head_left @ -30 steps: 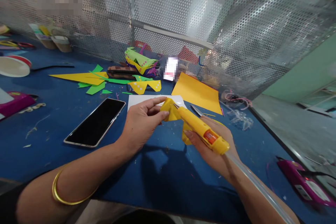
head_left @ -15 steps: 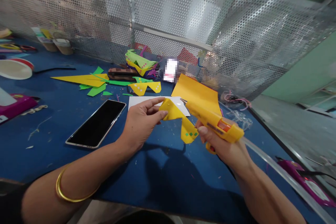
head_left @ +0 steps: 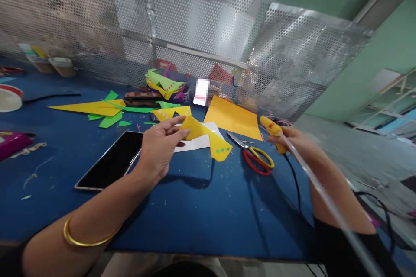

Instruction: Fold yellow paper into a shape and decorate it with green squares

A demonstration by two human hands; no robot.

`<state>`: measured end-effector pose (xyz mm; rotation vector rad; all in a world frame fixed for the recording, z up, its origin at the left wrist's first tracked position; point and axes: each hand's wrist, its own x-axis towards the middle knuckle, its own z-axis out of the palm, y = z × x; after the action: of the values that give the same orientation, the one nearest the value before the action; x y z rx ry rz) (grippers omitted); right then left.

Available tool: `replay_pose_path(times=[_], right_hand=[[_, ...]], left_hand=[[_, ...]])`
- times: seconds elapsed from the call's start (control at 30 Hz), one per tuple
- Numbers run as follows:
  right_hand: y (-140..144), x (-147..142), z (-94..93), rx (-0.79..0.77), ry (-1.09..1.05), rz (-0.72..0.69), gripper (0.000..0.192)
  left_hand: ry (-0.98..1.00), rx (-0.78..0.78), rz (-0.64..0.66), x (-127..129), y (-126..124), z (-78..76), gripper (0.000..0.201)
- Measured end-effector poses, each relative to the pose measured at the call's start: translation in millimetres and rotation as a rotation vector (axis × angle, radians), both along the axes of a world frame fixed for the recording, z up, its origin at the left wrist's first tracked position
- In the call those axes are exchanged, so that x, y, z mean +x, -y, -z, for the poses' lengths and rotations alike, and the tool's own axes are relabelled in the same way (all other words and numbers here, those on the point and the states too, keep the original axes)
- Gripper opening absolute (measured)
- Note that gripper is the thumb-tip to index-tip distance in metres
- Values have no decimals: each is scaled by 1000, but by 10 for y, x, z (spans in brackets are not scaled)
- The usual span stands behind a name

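My left hand [head_left: 160,145] pinches one end of a yellow paper mask [head_left: 218,149] with green dots, held above the blue table. At the right, my right hand [head_left: 294,138] is wrapped round a yellow hot glue gun [head_left: 272,130], partly blurred. A long clear glue stick [head_left: 320,190] runs from the back of the gun toward me. Beneath the paper mask lies a white sheet [head_left: 198,143], partly covered by my left hand. Red-and-yellow-handled scissors [head_left: 256,158] lie between the mask and the glue gun.
A dark phone [head_left: 112,160] lies left of my left hand. Behind are an orange sheet [head_left: 232,117], another yellow mask [head_left: 165,114], green scraps [head_left: 110,119] and a stack of coloured masks [head_left: 162,82]. A black cord [head_left: 296,186] hangs from the gun. Perforated metal screen [head_left: 201,21] stands behind.
My right hand has carried the glue gun away from the mask, to the right, uncovering the scissors. My left hand still holds the mask. The view has shifted somewhat to the right.
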<state>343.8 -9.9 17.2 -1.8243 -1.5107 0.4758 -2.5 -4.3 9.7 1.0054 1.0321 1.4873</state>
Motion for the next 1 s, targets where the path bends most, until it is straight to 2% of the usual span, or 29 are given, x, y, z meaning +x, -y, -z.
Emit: replay_pose_path(times=[0.07, 0.2, 0.4, 0.5, 0.63, 0.8, 0.9, 1.0], right_hand=[[-28, 217, -36, -89, 206, 109, 42], [-72, 548, -42, -149, 495, 298, 26], [-192, 775, 153, -234, 720, 367, 25], [-273, 803, 240, -265, 775, 349, 21], [-291, 774, 259, -241, 830, 312, 20], [-177, 703, 221, -144, 862, 221, 29], [-133, 637, 178, -101, 886, 245, 32], [-116, 486, 57, -54, 911, 274, 29]], left_hand=[[21, 3, -14, -24, -18, -28, 49], [41, 24, -40, -70, -45, -60, 47], [29, 24, -63, -91, -70, -60, 45], [41, 9, -72, -96, -85, -60, 43], [56, -8, -75, -119, -105, -64, 42], [53, -4, -79, -146, -127, -56, 41], [69, -4, -95, -161, -137, -60, 40], [97, -6, -122, -187, -149, -87, 40]])
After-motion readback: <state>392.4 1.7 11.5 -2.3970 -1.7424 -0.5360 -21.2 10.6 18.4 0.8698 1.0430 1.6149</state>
